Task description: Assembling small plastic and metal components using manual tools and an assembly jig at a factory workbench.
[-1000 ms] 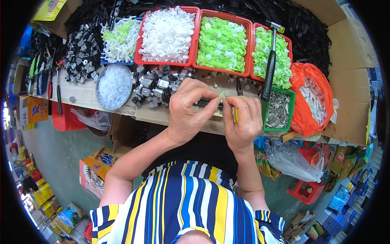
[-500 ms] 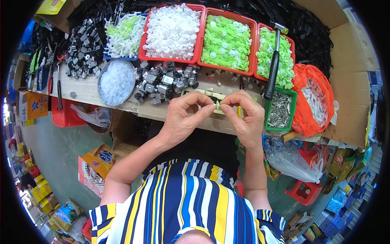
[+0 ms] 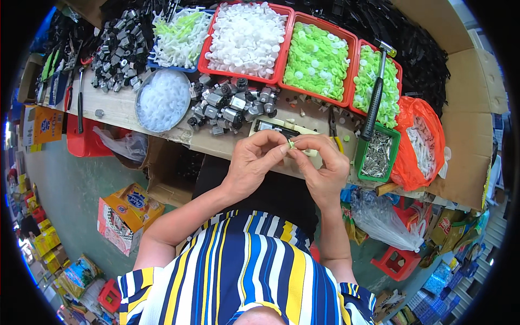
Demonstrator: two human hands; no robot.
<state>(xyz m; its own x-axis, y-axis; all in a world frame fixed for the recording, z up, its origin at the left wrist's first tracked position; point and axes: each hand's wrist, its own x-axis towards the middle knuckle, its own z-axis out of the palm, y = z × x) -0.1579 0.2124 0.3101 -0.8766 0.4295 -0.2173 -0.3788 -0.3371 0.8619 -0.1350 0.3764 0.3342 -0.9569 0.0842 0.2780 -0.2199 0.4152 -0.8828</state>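
Both hands meet over the front edge of the wooden workbench (image 3: 162, 122): the left hand (image 3: 254, 162) and right hand (image 3: 322, 168) pinch a tiny pale-green part (image 3: 291, 144) between their fingertips, fingers closed narrow. It sits dead centre, equally near both hands; its long axis is too small to tell. Just beyond the knuckles lies a cream plastic housing (image 3: 281, 128), and small motors (image 3: 230, 103) are piled behind to the left.

— What sits on my desk (image 3: 127, 111)?
— Red trays of white caps (image 3: 246, 35) and green discs (image 3: 317, 59), a hammer (image 3: 375, 95), small grey motors (image 3: 230, 103).
— And beside me?
— An orange bag (image 3: 420, 143), right.
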